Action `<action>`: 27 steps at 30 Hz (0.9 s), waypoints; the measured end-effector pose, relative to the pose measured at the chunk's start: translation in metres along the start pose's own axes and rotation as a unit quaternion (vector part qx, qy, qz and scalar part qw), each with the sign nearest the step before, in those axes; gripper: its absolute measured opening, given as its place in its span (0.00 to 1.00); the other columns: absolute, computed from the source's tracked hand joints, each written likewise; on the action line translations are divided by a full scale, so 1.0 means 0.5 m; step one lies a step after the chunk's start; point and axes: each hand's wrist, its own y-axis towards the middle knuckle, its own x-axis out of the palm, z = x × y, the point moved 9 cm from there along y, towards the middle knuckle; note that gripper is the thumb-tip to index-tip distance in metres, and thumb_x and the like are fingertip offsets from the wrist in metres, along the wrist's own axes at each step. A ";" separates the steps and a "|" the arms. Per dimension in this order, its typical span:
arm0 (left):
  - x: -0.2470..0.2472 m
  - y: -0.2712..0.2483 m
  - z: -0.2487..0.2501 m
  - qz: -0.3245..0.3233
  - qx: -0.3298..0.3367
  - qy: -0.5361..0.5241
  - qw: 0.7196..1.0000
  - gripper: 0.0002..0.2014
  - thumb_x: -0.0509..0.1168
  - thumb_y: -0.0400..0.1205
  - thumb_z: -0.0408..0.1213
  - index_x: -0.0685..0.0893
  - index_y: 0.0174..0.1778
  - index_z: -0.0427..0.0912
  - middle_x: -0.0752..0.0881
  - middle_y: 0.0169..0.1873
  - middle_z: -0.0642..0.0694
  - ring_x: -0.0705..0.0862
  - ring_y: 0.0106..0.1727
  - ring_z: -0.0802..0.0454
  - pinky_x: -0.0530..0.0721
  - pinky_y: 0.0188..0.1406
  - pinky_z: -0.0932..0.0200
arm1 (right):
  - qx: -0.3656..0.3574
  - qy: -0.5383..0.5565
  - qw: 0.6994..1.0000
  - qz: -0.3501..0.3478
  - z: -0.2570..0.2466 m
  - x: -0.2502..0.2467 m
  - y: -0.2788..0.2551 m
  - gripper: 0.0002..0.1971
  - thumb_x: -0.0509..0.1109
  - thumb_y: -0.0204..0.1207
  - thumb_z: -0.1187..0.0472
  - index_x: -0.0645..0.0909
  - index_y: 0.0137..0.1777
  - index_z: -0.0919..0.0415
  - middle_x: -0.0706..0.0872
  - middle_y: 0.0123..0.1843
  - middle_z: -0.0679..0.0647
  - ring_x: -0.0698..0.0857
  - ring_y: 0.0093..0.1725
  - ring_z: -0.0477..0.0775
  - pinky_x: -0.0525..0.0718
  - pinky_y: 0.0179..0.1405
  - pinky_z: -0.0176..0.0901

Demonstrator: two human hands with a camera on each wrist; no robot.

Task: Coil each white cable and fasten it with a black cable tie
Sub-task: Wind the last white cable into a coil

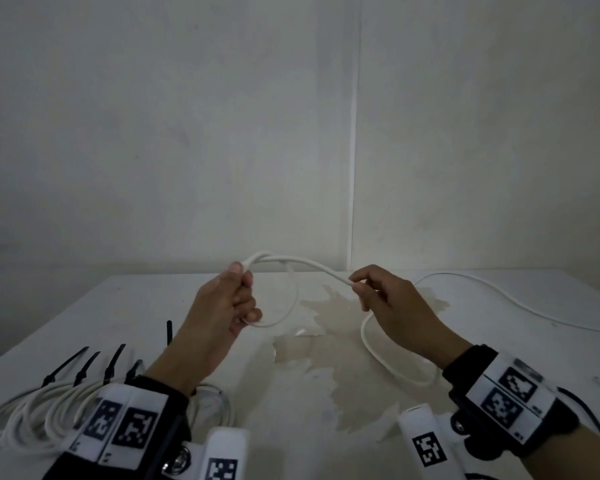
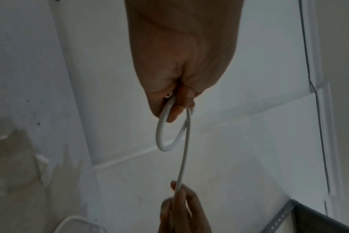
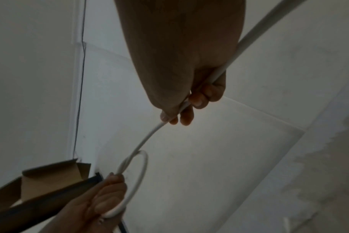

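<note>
Leftmost, near the surface's [image 1: 84, 306] front left corner, lie black cable ties [image 1: 84, 363] in a row and, just nearer the front edge, a loose bundle of white cables [image 1: 32, 407]. Above the middle of the surface, the left hand [image 1: 222, 306] is curled round one small loop of the white cable [image 1: 305, 265], thumb on top. From there the cable spans across to the right hand [image 1: 392, 299], which pinches it between thumb and fingertips. Below that hand the cable drops in a bend onto the stained patch [image 1: 343, 341], then trails along the far edge toward the right edge.
</note>
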 end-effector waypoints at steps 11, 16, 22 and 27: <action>-0.071 0.010 0.030 0.038 0.034 0.018 0.999 0.18 0.48 0.87 0.40 0.72 0.32 0.41 0.63 0.14 0.56 0.61 0.12 0.62 0.69 0.14 0.70 | 0.012 -0.208 0.973 0.102 0.006 -0.058 0.022 0.10 0.54 0.84 0.55 0.74 0.54 0.58 0.80 0.42 0.51 0.79 0.40 0.56 0.71 0.36 0.46; -0.073 0.015 0.049 0.039 0.059 0.047 0.996 0.18 0.49 0.87 0.40 0.72 0.32 0.41 0.63 0.14 0.56 0.61 0.14 0.62 0.70 0.16 0.70 | -0.131 -0.420 0.897 0.041 -0.055 0.034 0.017 0.10 0.77 0.68 0.60 0.79 0.39 0.61 0.81 0.30 0.55 0.79 0.21 0.56 0.64 0.17 0.40; -0.067 0.018 0.051 0.051 0.087 0.098 0.990 0.18 0.49 0.87 0.41 0.73 0.32 0.41 0.63 0.14 0.58 0.61 0.15 0.62 0.70 0.19 0.69 | -0.330 -0.451 0.829 0.012 -0.120 0.146 -0.040 0.27 0.86 0.49 0.61 0.68 0.37 0.56 0.77 0.26 0.49 0.73 0.19 0.49 0.53 0.20 0.36; -0.046 0.013 0.036 0.035 0.097 0.152 0.983 0.18 0.49 0.87 0.41 0.73 0.33 0.41 0.66 0.15 0.57 0.66 0.17 0.62 0.71 0.30 0.61 | -0.423 -0.381 0.821 0.050 -0.183 0.162 -0.069 0.20 0.78 0.64 0.61 0.66 0.39 0.56 0.76 0.29 0.48 0.71 0.22 0.49 0.55 0.21 0.38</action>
